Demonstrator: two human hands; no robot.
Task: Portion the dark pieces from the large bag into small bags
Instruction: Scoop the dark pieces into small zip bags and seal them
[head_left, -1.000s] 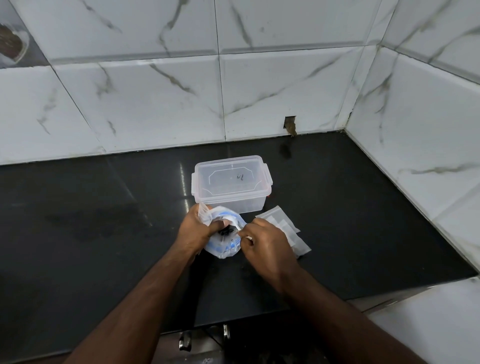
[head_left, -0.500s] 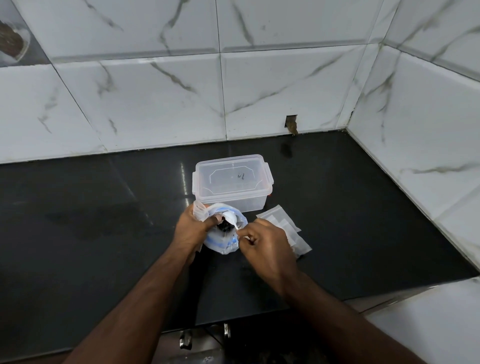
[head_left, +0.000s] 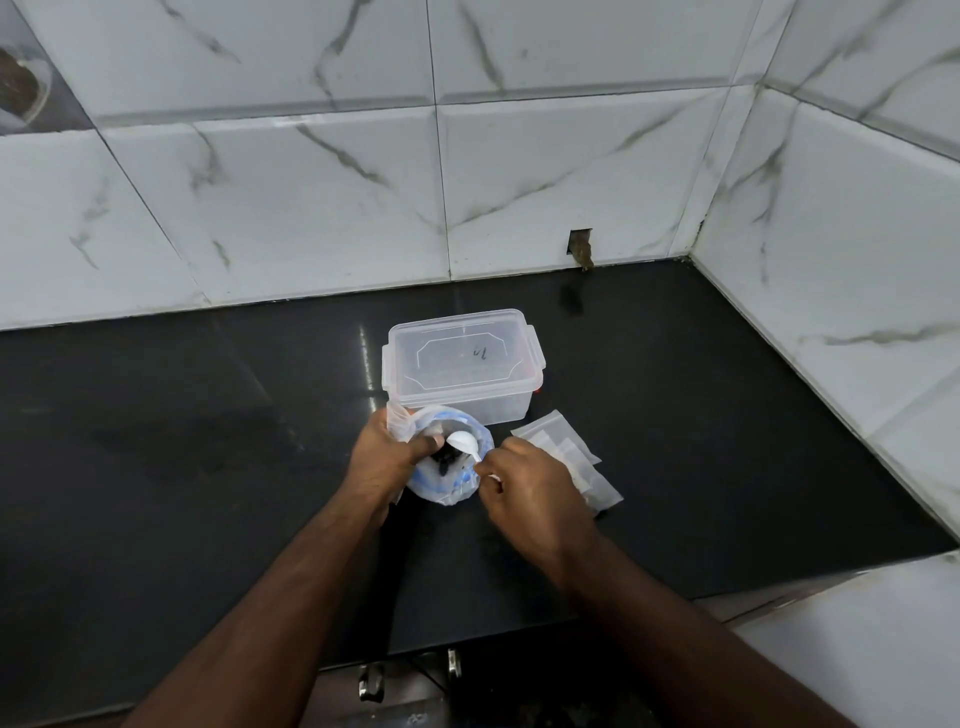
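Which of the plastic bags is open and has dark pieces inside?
The large bag with blue print, between both hands. The small bags lie flat on the counter, apparently empty.

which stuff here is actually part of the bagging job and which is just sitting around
In use:
- large bag, left hand holds its mouth open
- dark pieces inside it
- white spoon, held by right hand
- small bags, stacked on the counter

Lying about:
- lidded clear container behind the bag
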